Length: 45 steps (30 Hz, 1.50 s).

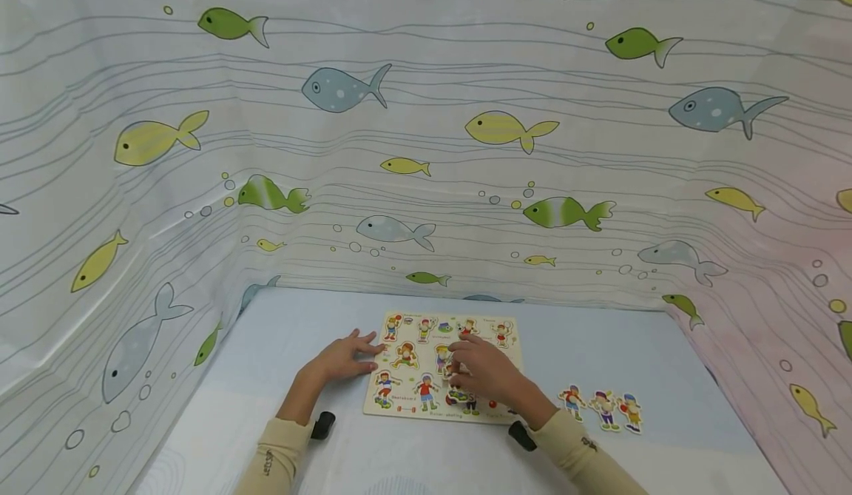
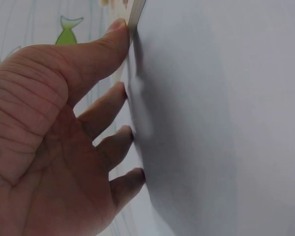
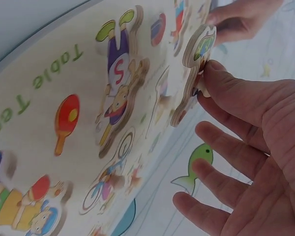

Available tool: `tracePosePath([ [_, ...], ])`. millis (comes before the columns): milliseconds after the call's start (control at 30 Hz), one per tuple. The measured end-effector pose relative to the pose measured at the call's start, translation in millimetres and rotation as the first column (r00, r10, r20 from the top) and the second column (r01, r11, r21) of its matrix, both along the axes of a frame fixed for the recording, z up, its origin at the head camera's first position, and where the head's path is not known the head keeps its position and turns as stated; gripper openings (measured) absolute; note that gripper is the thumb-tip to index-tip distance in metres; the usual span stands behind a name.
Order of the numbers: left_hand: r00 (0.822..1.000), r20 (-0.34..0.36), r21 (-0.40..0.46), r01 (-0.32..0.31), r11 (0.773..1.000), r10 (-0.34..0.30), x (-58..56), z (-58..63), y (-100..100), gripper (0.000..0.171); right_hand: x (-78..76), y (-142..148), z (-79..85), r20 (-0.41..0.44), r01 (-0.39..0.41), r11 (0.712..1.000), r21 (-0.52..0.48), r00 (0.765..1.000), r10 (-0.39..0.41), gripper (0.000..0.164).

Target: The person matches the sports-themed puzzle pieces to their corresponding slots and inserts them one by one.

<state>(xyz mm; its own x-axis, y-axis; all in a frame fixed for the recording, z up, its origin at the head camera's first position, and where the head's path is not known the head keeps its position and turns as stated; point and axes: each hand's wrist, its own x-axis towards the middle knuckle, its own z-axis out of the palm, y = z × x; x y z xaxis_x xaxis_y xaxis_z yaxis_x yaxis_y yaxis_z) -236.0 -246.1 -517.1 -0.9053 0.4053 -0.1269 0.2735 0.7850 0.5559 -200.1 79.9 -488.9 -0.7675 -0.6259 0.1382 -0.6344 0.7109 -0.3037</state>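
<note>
A wooden peg-style puzzle board (image 1: 370,405) with sports figures lies flat on the table. My left hand (image 1: 342,358) is at its left side, fingers spread, thumb touching the board's edge and the other fingertips on the tabletop. My right hand (image 1: 491,373) is over the board's right half. Between its thumb and index finger it pinches a wooden puzzle piece (image 3: 204,46), tilted on edge close above the board; the other fingers are extended loosely. The right wrist view shows a figure piece with an "S" shirt (image 3: 119,73) and a printed red paddle (image 3: 67,120).
Three loose figure pieces, a left one (image 1: 571,402), a middle one (image 1: 605,411) and a right one (image 1: 630,412), lie on the table right of the board. A fish-patterned curtain (image 1: 452,192) surrounds the pale tabletop (image 1: 279,354) at the back and sides.
</note>
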Motion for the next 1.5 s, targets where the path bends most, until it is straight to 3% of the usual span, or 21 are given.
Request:
tracePosePath([
  [367, 1.000, 0.007, -0.004, -0.006, 1.000, 0.006, -0.5, -0.9, -1.9, 0.043, -5.5, -24.4, 0.2, 0.014, -0.012, 0.998, 0.059, 1.000, 0.011, 0.019],
  [567, 1.000, 0.005, -0.005, -0.001, 1.000, 0.001, -1.2, -1.5, -2.3, 0.043, -6.1, -35.6, 0.5, -0.025, -0.049, 0.997, 0.059, 0.998, 0.051, 0.016],
  [1100, 1.000, 0.006, -0.013, 0.001, 1.000, -0.001, -0.9, 0.8, -1.4, 0.042, -8.8, -63.2, -4.1, -0.065, -0.055, 0.996, 0.072, 0.996, 0.060, 0.019],
  [1500, 1.000, -0.007, -0.004, 0.025, 1.000, -0.025, 0.2, 1.9, -2.3, 0.043, -2.7, -83.9, -2.8, -0.011, -0.013, 0.992, 0.124, 1.000, 0.014, 0.015],
])
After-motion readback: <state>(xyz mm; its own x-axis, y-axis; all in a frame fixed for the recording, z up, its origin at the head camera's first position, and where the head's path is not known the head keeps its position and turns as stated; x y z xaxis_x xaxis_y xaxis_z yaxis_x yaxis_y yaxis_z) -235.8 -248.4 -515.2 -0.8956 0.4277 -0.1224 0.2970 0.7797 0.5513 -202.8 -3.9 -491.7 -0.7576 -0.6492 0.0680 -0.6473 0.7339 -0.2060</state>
